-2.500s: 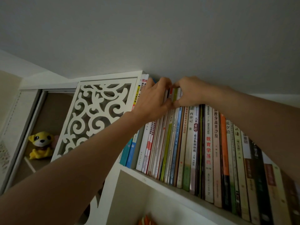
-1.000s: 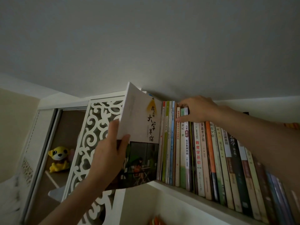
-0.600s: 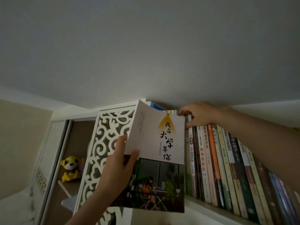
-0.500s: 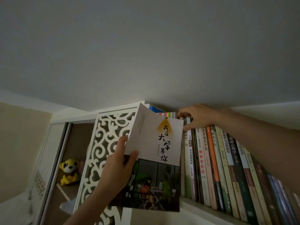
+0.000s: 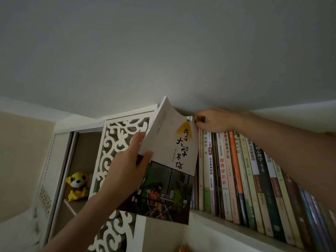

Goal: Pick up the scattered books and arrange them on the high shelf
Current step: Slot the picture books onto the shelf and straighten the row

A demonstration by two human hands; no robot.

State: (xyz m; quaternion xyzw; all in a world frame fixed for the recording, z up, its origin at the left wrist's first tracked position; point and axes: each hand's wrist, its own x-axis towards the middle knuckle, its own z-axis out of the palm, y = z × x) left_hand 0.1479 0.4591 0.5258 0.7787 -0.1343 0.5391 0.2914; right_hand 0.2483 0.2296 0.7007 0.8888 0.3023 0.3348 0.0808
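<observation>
My left hand (image 5: 125,171) grips a paperback book (image 5: 169,160) by its spine edge. Its cover has a white top with black brush lettering and a dark picture below. The book is held up in front of the left end of the row of upright books (image 5: 236,170) on the high shelf (image 5: 214,218), hiding the books there. My right hand (image 5: 214,120) reaches to the tops of the books just right of the held one, fingers curled over their upper edges, right under the ceiling.
A white fretwork panel (image 5: 116,142) closes off the shelf's left end. Left of it is a recessed cabinet with a yellow plush toy (image 5: 77,185). The ceiling (image 5: 163,51) sits just above the book tops. The row of books leans on to the right.
My left hand pulled a book out of the row's left end and holds it before the shelf; in the last half second it tilted up toward the row. My right hand stayed on the book tops.
</observation>
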